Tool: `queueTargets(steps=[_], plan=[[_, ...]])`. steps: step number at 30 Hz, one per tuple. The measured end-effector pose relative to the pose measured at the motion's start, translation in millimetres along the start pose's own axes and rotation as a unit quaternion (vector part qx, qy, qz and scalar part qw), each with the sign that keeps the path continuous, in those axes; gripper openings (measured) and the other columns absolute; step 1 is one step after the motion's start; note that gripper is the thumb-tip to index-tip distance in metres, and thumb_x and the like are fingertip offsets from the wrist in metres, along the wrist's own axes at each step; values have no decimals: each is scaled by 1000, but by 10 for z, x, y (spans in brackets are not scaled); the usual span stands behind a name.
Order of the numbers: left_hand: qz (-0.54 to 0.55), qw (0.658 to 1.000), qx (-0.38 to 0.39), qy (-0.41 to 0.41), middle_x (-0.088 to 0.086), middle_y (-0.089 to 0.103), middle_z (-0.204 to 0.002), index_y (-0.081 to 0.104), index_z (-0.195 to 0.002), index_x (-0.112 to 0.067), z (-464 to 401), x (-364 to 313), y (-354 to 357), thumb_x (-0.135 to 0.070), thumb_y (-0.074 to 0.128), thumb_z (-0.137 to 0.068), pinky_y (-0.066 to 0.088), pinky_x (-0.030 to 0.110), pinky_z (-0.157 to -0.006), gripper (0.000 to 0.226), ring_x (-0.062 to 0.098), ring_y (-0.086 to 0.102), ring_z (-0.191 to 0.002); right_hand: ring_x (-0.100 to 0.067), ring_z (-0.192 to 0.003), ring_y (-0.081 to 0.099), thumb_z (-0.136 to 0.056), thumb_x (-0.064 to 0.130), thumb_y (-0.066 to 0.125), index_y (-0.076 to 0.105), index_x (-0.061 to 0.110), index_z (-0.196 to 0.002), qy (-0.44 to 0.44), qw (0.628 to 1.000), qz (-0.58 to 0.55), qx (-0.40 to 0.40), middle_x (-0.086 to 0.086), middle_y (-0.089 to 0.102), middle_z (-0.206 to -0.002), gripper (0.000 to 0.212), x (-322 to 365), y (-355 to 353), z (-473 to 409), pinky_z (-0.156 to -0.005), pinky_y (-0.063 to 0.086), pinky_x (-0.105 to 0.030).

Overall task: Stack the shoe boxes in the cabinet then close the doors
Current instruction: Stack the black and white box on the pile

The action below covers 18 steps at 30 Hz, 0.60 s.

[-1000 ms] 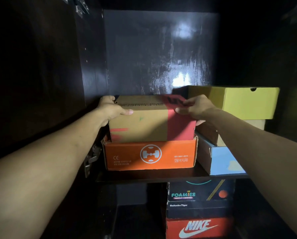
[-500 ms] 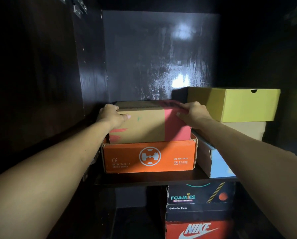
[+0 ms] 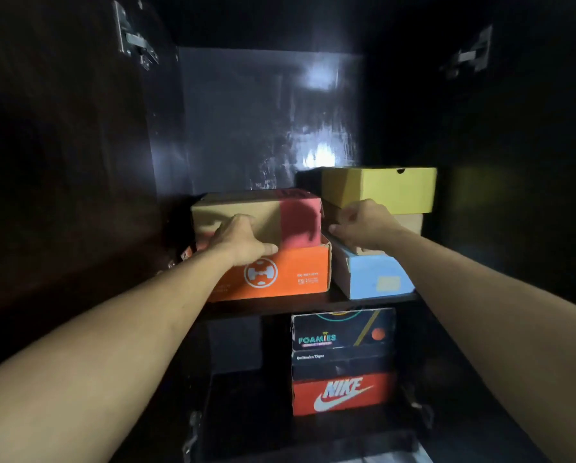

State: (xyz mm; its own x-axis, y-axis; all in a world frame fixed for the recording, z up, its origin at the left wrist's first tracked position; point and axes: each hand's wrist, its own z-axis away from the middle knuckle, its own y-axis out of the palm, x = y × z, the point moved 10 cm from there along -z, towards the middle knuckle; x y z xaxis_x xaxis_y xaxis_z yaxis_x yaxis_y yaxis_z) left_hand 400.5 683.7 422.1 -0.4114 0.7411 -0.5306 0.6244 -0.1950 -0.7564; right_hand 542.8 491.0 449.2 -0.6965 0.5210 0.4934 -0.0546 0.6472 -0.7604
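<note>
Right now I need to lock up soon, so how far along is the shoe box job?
Done: the brown-and-red box sits on the orange box; other boxes are stacked too. In hand: the left hand presses its front, and the right hand is beside it. Left: closing the doors, since the cabinet stands open.

the picture is dark. most of the cabinet (image 3: 79, 162) is almost black at the sides and top. light comes from the front, near the camera, and makes bright white glare on the shiny back wall (image 3: 320, 152). the boxes and arms in the middle are lit. the picture is a bit soft and blurry, and the edges bend outward.
</note>
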Motion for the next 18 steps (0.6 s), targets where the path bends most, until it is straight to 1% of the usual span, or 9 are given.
queueTargets(steps=[2,5,6,8,10,12,13,15,18], plan=[[10,999,29,15,5,53,-140,50,-138,-14,181,-172,130,-44,82,-68,42,34,-104,83,25,52,-126,-30,-81,68,-86,36,70,64,1,-119,8,1000,-1,23,-14,67,-112,49,-90,-97,245,-72,60,-41],[29,994,85,54,4,61,-123,56,-131,-10,436,-527,439,-40,83,-69,45,35,-99,75,24,58,-112,-26,-85,68,-86,35,71,57,6,-130,37,998,-7,51,-11,67,-111,54,-337,-229,565,-68,62,-38],[34,991,104,71,2,60,-113,60,-124,-8,528,-656,562,-37,84,-70,44,35,-97,66,22,58,-106,-24,-85,69,-86,35,71,57,7,-130,48,997,-4,60,-11,68,-108,53,-440,-270,680,-68,62,-38],[45,984,137,105,3,66,-108,67,-110,-5,700,-913,837,-34,85,-69,48,36,-92,53,24,61,-101,-18,-73,69,-86,34,71,58,8,-126,77,994,7,71,-11,70,-98,49,-690,-374,945,-66,62,-37],[70,975,167,132,12,65,-120,65,-117,-3,883,-1177,1145,-31,85,-70,48,36,-94,58,29,61,-108,-22,-65,68,-86,33,71,62,9,-120,109,991,15,72,-13,72,-90,43,-981,-503,1258,-65,62,-37],[80,963,200,160,14,58,-133,57,-130,-2,1131,-1469,1469,-33,83,-72,44,34,-101,71,29,56,-118,-31,-76,72,-85,31,72,67,7,-114,136,988,16,64,-17,73,-89,38,-1293,-632,1599,-67,62,-41],[79,957,215,179,13,60,-131,57,-130,-3,1292,-1627,1635,-37,82,-73,46,35,-99,71,29,58,-117,-32,-81,73,-84,30,73,68,6,-112,150,987,17,61,-18,74,-88,37,-1461,-694,1790,-67,62,-42],[78,940,255,214,8,66,-120,60,-126,-5,1659,-1928,1982,-43,81,-72,50,35,-92,70,28,64,-105,-28,-83,73,-84,30,73,68,8,-112,184,981,23,66,-16,74,-88,36,-1801,-797,2184,-66,62,-41],[81,907,332,248,0,64,-125,61,-128,-13,2325,-2346,2512,-43,83,-68,46,34,-101,70,19,63,-110,-23,-81,73,-85,30,73,71,9,-105,236,967,43,90,-11,73,-91,30,-2348,-999,2848,-68,63,-38]])
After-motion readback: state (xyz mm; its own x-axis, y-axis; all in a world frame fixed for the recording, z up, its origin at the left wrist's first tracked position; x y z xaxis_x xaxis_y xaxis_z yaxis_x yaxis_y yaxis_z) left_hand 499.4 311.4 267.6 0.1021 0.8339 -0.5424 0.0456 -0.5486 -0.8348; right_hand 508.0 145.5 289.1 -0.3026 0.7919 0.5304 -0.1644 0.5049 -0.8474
